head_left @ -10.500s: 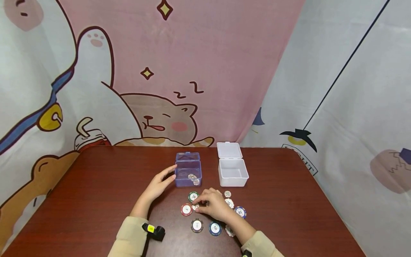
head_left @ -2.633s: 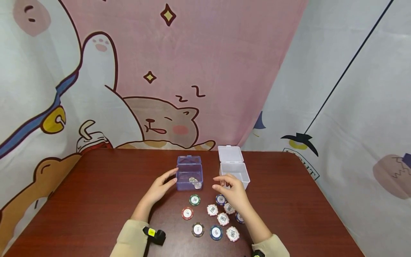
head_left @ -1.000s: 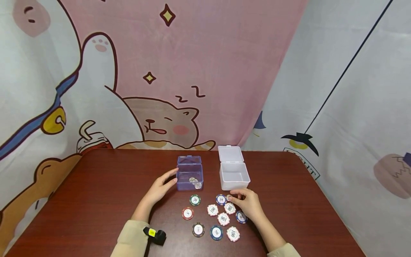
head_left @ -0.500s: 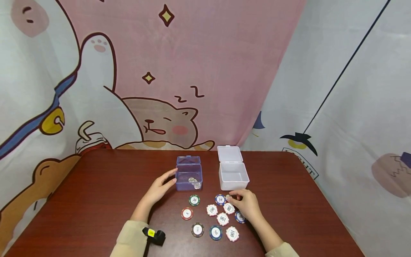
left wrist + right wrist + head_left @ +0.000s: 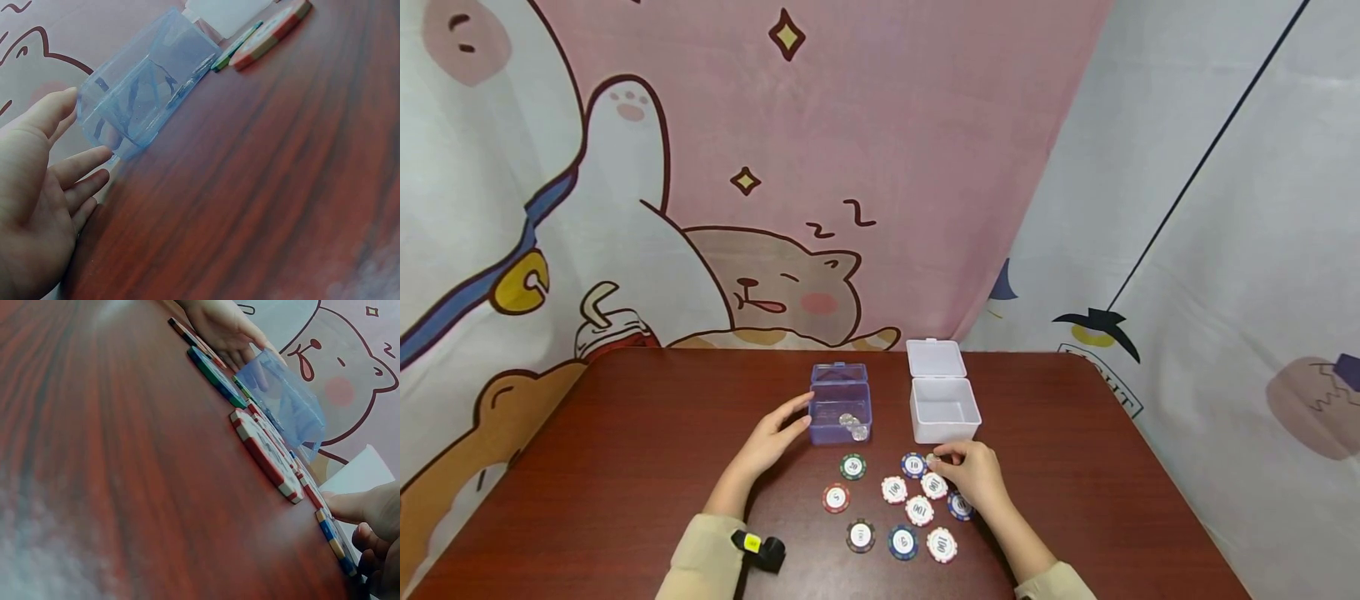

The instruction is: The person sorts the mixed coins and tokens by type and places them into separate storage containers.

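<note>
My left hand (image 5: 772, 442) rests its fingertips against the left side of a translucent blue box (image 5: 829, 434), fingers loosely extended. The box's lid is raised, and several silvery coins (image 5: 860, 432) lie inside near its front right corner. My right hand (image 5: 976, 473) has thumb and index finger pinched on a silvery coin (image 5: 932, 461) at the table, just right of a blue "10" poker chip (image 5: 913, 465). In the right wrist view, the right hand's thumb (image 5: 347, 505) shows behind the chips; the coin is hidden there.
Behind the right hand stands a white box (image 5: 946, 432), lid up. Several poker chips lie in front: green (image 5: 852, 467), red (image 5: 836, 498), black (image 5: 861, 536), blue (image 5: 903, 542), and white ones (image 5: 942, 545). A printed curtain (image 5: 880, 167) hangs behind the brown table (image 5: 662, 433).
My right hand has come down from in front of the white box to the coin, then stayed there. The coin beside the red chip has left the table. My left hand keeps its place.
</note>
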Tool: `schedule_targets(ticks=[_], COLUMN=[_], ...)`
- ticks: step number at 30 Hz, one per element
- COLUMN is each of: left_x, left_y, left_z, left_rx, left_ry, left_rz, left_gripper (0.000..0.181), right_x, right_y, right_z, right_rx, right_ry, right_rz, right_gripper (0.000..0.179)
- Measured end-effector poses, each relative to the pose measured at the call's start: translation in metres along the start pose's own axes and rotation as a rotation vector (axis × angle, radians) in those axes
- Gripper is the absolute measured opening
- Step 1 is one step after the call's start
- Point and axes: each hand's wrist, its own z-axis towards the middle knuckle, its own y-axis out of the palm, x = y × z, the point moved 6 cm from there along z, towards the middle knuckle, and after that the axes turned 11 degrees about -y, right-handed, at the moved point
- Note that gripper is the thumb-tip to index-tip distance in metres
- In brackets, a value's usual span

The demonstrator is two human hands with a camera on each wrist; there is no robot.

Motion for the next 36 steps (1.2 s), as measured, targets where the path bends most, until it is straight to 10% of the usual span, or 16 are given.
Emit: schedule_targets(ticks=[36], left_x=[0.0018], left_y=[0.0001], left_z=[-0.0019], left_rx=[-0.011], left_ry=[-0.009], left_rz=[0.000], left_gripper=[0.044], right_x=[0.0061], right_y=[-0.0066], right_z=[-0.0035], right_rx=[0.014], right_ry=[0.119], right_rz=[0.125], right_gripper=[0.018])
